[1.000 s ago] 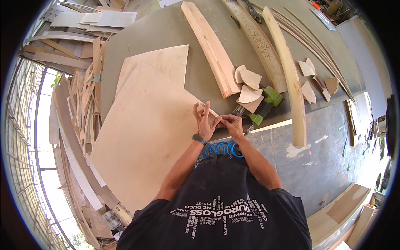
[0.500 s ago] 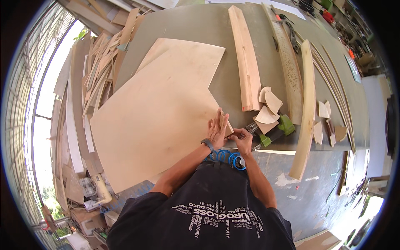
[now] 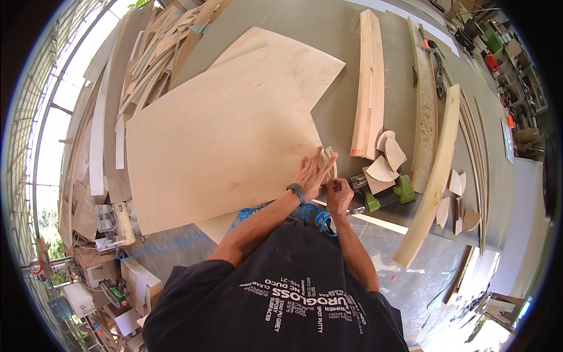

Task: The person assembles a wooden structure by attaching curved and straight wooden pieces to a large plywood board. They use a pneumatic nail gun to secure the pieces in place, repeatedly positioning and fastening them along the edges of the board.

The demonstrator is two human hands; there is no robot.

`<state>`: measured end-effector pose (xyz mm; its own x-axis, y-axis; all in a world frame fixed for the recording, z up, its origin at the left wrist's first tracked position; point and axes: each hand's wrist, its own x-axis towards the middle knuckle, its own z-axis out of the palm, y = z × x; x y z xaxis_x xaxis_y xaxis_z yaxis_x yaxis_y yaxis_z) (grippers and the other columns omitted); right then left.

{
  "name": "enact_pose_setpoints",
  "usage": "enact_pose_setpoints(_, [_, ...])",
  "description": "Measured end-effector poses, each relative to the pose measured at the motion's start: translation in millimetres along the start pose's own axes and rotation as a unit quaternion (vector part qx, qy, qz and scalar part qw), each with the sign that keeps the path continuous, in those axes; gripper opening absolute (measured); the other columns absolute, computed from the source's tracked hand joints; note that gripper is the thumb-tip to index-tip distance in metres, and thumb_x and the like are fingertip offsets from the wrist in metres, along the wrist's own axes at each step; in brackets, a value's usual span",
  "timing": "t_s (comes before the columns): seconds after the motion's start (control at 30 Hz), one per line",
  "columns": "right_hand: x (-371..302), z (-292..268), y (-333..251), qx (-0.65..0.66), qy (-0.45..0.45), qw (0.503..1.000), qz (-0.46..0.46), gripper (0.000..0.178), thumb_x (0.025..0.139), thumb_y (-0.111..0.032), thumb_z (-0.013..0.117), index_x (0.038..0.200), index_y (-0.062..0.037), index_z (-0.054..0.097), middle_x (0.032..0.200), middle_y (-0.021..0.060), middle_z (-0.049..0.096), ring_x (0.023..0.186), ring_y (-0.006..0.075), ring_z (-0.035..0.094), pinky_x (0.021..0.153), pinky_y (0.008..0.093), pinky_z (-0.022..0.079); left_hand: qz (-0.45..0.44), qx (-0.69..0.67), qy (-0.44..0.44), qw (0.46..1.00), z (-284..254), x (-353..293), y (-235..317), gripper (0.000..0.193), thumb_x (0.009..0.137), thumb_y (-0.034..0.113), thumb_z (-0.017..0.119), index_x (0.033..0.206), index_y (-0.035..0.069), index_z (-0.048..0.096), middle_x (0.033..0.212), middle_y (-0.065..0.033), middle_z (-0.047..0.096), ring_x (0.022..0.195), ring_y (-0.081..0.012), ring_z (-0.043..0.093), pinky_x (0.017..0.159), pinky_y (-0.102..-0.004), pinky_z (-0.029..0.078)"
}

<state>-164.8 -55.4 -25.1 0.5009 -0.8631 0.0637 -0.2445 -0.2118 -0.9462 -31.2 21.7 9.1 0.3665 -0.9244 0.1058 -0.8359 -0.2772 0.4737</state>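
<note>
A large sheet of pale plywood (image 3: 223, 141) lies at the left of the bench, partly over another plywood sheet (image 3: 316, 67). At its right corner is a small curved wooden piece (image 3: 331, 162), with layered edges showing. My left hand (image 3: 312, 175), a dark band at the wrist, rests against this piece with fingers stretched out. Close on the right, my right hand (image 3: 339, 196) has its fingers closed at the piece's near end; the fingertips are partly hidden. Beside it lies a green and black nail gun (image 3: 390, 195) with several fan-shaped wooden pieces (image 3: 394, 154) around it.
Long boards (image 3: 368, 88) and a pale curved plank (image 3: 431, 182) lie on the grey bench (image 3: 334, 117); the plank overhangs the front edge. Offcut strips (image 3: 155, 64) are heaped at the left. A blue coiled air hose (image 3: 322, 220) runs between my body and the bench.
My view has shifted, so the bench things appear farther right. Both hands stay at the small wooden piece, whose layered edges now show more between them.
</note>
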Motion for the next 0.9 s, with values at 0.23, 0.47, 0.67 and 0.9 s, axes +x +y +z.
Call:
enact_pose_setpoints(0.23, [5,-6,-13,-0.079,-0.010,0.997,0.021,0.023,0.095,-0.017,0.076,0.092,0.0056,0.069,0.076,0.0164,0.071,0.065,0.0211,0.069,0.064,0.0350,0.054,-0.007,-0.054,-0.002,0.998,-13,0,-6,0.132,0.069,0.016,0.090,0.170,0.011,0.005,0.158,-0.0279,0.037,0.142,-0.0452,0.043,0.118,-0.0586,0.030])
enact_pose_setpoints(0.47, [4,-10,-25,-0.012,0.007,0.996,0.093,0.027,0.098,-0.020,0.073,0.096,0.0067,0.069,0.076,0.0151,0.073,0.063,0.0182,0.070,0.061,0.0328,0.054,0.031,-0.144,0.086,0.985,-11,7,-23,0.088,0.079,0.027,0.080,0.154,0.000,0.042,0.145,-0.0227,0.054,0.133,-0.0406,0.051,0.113,-0.0510,0.039])
enact_pose_setpoints(0.67, [1,-33,-49,0.069,0.112,0.983,0.127,0.028,0.099,-0.022,0.073,0.095,0.0054,0.067,0.077,0.0109,0.072,0.067,0.0153,0.071,0.062,0.0284,0.055,-0.252,-0.362,0.030,0.897,9,117,8,0.083,0.075,0.036,0.084,0.139,-0.007,0.054,0.128,-0.0258,0.065,0.120,-0.0401,0.064,0.101,-0.0455,0.053])
enact_pose_setpoints(0.9, [-23,-80,-32,0.100,0.208,0.962,0.149,0.024,0.099,-0.018,0.072,0.100,0.0053,0.067,0.075,0.0098,0.072,0.067,0.0148,0.071,0.062,0.0279,0.055,-0.371,-0.229,-0.057,0.898,54,199,48,0.112,0.066,0.047,0.092,0.141,-0.021,0.042,0.128,-0.0354,0.065,0.121,-0.0430,0.067,0.103,-0.0422,0.055])
